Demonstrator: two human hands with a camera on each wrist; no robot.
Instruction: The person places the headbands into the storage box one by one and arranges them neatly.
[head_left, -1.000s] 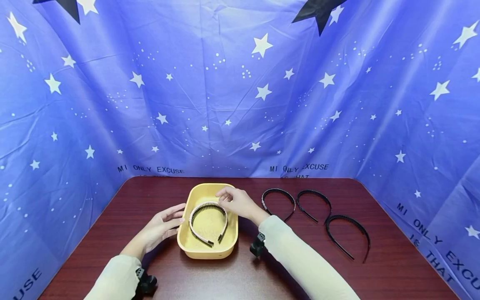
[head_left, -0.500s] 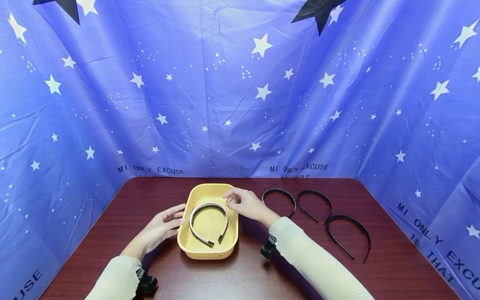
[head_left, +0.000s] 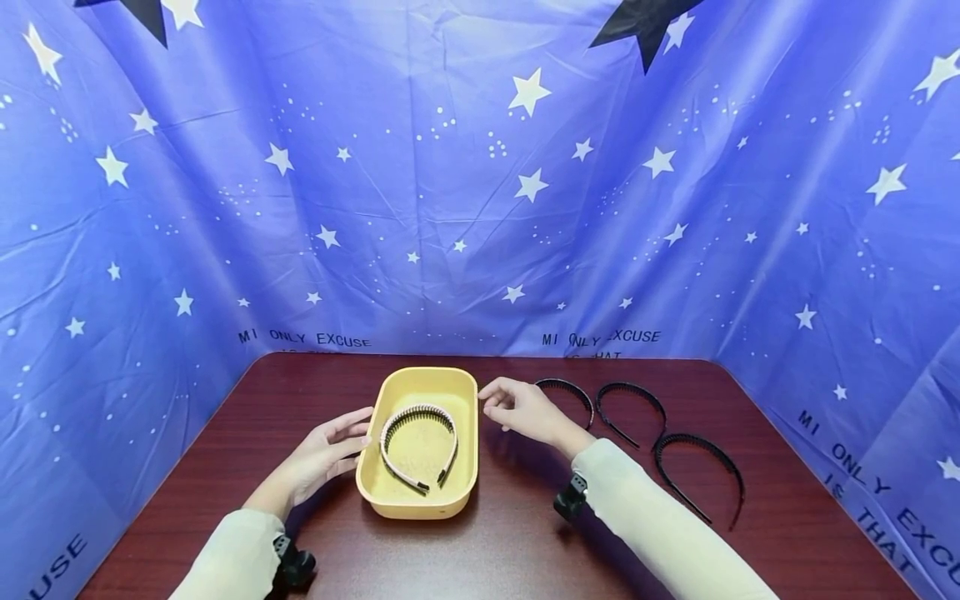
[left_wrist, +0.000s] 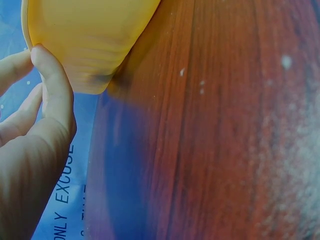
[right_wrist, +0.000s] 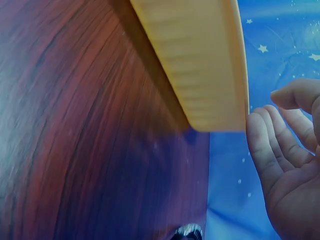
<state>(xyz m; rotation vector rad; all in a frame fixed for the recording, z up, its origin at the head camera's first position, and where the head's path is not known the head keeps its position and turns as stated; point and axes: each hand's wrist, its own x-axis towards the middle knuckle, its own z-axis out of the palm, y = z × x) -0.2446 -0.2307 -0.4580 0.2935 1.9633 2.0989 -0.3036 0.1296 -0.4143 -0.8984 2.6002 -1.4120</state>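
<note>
In the head view a yellow plastic tub [head_left: 416,508] stands on the table, a little left of the middle. A pale headband with dark inner teeth [head_left: 418,408] lies in it, its two ends toward the person. My left hand [head_left: 318,458] rests its fingertips against the tub's left side; the left wrist view shows a digit right at the rim [left_wrist: 31,30]. Just outside the right rim, my right hand [head_left: 528,408] hangs with loosely bent fingers and holds nothing. Its fingertips are close to the tub's edge in the right wrist view.
Three dark headbands lie on the right of the reddish-brown table [head_left: 517,533]: one partly behind the right hand [head_left: 570,386], one beside it [head_left: 630,387], and one nearer the front [head_left: 708,442]. A blue star-printed cloth [head_left: 450,192] hangs around the table's back and sides.
My right hand has moved out of the tub to the right, past its rim, leaving the pale headband lying inside. The left hand has stayed at the tub's left side.
</note>
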